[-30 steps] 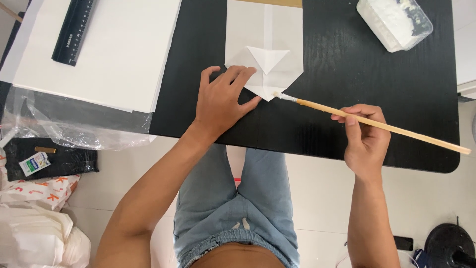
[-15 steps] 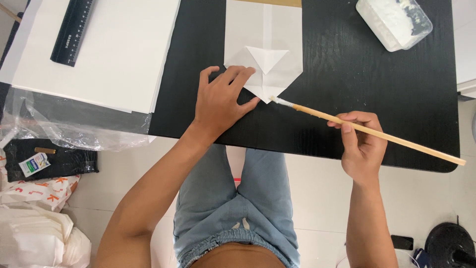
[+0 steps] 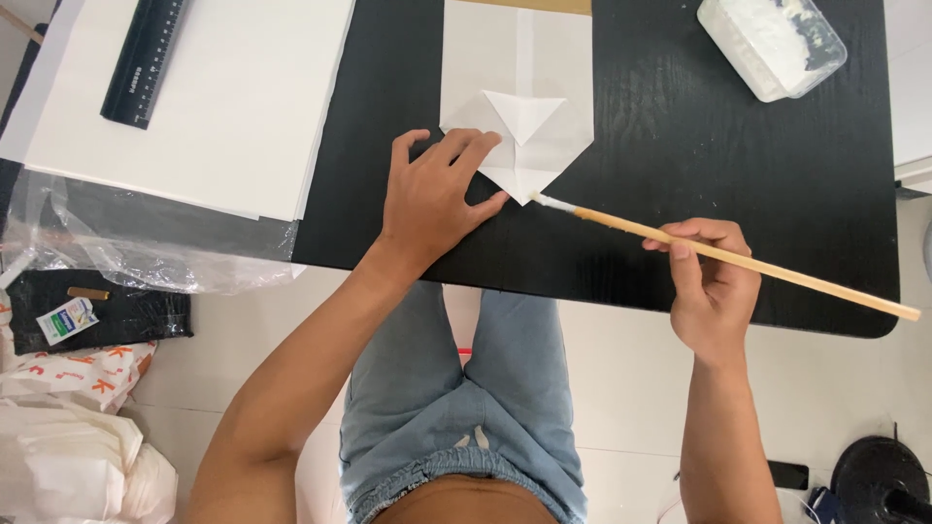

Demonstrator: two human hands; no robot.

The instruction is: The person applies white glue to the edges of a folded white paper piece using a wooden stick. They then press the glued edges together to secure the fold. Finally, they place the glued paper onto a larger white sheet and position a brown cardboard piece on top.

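Fingers: left hand spread flat and wide, fingertips pressing the folded white paper onto the black table so it can't slide.
Right hand: right hand pinched narrow around the wooden brush, held mid-shaft like a pencil for control.
Brush tip: white-coated, touching the paper's pointed lower fold, just beside the left fingertips.
Tub: clear tub of white paste sits at the far right corner, within reach.
Left side: black ruler rests on white sheets, well apart.
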